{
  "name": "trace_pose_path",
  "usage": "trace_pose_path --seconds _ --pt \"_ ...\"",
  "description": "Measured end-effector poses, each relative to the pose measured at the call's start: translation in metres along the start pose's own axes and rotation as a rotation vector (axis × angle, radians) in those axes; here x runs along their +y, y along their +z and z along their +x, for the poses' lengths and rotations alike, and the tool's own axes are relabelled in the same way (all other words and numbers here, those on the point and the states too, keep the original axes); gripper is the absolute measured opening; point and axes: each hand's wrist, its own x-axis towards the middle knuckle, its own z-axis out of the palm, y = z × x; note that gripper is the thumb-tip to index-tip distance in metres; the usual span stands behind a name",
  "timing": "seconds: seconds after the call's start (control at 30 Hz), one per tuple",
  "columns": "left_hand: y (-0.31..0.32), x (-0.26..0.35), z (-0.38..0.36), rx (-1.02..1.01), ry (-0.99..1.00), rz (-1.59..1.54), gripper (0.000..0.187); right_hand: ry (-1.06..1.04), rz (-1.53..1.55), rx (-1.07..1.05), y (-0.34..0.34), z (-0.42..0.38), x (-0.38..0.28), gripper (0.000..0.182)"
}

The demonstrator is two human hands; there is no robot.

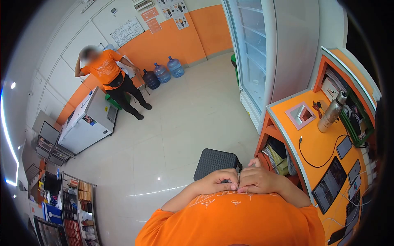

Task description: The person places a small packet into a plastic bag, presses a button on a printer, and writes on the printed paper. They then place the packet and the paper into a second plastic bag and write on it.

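Both of my hands meet in front of the orange shirt, near its upper edge. The fingers of my left hand are bent and pinched together at the shirt front. Close beside it, my right hand has its fingers curled inward, with one finger raised. Whatever lies between the fingertips is too small to make out. Just beyond my hands is a black textured seat, partly hidden by them.
A person in an orange shirt stands at the upper left beside a white chest freezer. Water bottles line the wall. A glass-door fridge and an orange desk with a tablet and metal flask are right.
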Motion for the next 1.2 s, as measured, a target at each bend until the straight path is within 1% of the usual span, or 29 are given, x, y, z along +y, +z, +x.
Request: trace_pose_path --seconds 0.17,0.27,0.3,0.33,0.37,0.4,0.43,0.47,0.5,0.53,0.57,0.6,0.63,0.67,0.7,0.73,0.77,0.8,0.83,0.87,0.9,0.93,0.97,1.0,1.03,1.07,1.13,1.17,1.2 --pt "0.0 -0.001 -0.002 -0.028 0.007 -0.042 0.005 -0.015 0.092 -0.054 -0.002 0.002 0.0 0.013" --pt "-0.001 0.003 -0.003 0.025 0.035 -0.013 0.005 -0.001 0.022 -0.051 -0.004 0.001 0.002 0.014" --pt "-0.005 0.001 -0.002 0.027 0.038 -0.014 0.005 0.039 -0.094 -0.027 -0.004 0.002 0.006 0.013" --pt "-0.01 -0.004 0.0 0.139 0.077 0.109 0.005 0.083 -0.21 -0.001 -0.004 0.001 0.009 0.013" --pt "-0.014 -0.008 0.003 0.244 0.115 0.224 0.005 0.097 -0.211 -0.001 -0.008 0.005 0.01 0.013" --pt "-0.018 -0.011 0.007 0.392 0.083 0.173 0.004 0.187 -0.273 0.154 -0.014 0.012 0.012 0.018" --pt "-0.023 -0.009 0.013 0.538 0.052 0.123 0.003 0.273 -0.342 0.31 -0.019 0.016 0.015 0.027" --pt "-0.029 -0.003 0.019 0.672 0.1 0.103 0.003 0.282 -0.354 0.312 -0.022 0.019 0.021 0.027" --pt "-0.033 0.007 0.026 0.811 0.154 0.084 0.004 0.316 -0.209 0.408 -0.025 0.022 0.031 0.04" --pt "-0.037 0.017 0.033 0.811 0.173 0.082 0.004 0.34 -0.063 0.499 -0.028 0.026 0.037 0.053" --pt "-0.04 0.026 0.037 0.883 0.262 0.164 0.004 0.333 -0.074 0.493 -0.03 0.029 0.038 0.053" --pt "-0.041 0.033 0.04 0.956 0.352 0.248 0.005 0.386 0.262 0.452 -0.031 0.033 0.038 0.06" --pt "-0.041 0.038 0.043 0.959 0.374 0.248 0.005 0.43 0.591 0.402 -0.035 0.04 0.035 0.067" --pt "-0.04 0.042 0.046 0.917 0.443 0.496 0.003 0.512 0.763 0.346 -0.039 0.044 0.026 0.07" --pt "-0.038 0.043 0.048 0.867 0.507 0.744 0.004 0.503 0.743 0.349 -0.035 0.05 0.023 0.07" --pt "-0.035 0.042 0.048 0.8 0.48 0.814 0.011 0.515 0.958 0.374 -0.028 0.055 0.021 0.069" --pt "-0.031 0.041 0.049 0.796 0.493 0.814 0.011 0.523 1.177 0.397 -0.021 0.055 0.021 0.069" --pt "-0.026 0.041 0.051 0.748 0.422 0.894 0.012 0.518 1.168 0.401 -0.016 0.052 0.024 0.069" --pt "-0.02 0.039 0.053 0.706 0.35 0.974 0.012 0.527 1.291 0.41 -0.01 0.05 0.028 0.066" --pt "-0.02 0.031 0.055 0.624 0.385 0.963 0.013 0.528 1.407 0.4 -0.007 0.051 0.034 0.063" --pt "-0.023 0.024 0.054 0.555 0.416 0.969 0.014 0.505 1.432 0.412 -0.004 0.049 0.041 0.059" --pt "-0.021 0.023 0.052 0.473 0.387 0.944 0.015 0.481 1.468 0.408 0.001 0.045 0.05 0.054" --pt "-0.018 0.021 0.048 0.394 0.347 0.923 0.016 0.489 1.465 0.424 0.006 0.04 0.058 0.045" --pt "-0.016 0.016 0.044 0.369 0.339 0.912 0.013 0.498 1.395 0.495 0.01 0.042 0.051 0.038" --pt "-0.015 0.01 0.038 0.335 0.324 0.898 0.01 0.552 1.298 0.512 0.017 0.036 0.057 0.033" --pt "-0.011 0.006 0.032 0.317 0.262 0.905 0.009 0.648 1.228 0.518 0.022 0.029 0.058 0.026" --pt "-0.007 -0.002 0.023 0.276 0.192 0.92 0.008 0.619 1.098 0.48 0.033 0.018 0.067 0.02" --pt "-0.006 -0.008 0.021 0.239 0.179 0.824 0.011 0.609 1.112 0.494 0.035 0.016 0.068 0.02" --pt "-0.004 -0.011 0.021 0.206 0.168 0.716 0.013 0.661 1.109 0.487 0.036 0.011 0.068 0.017"
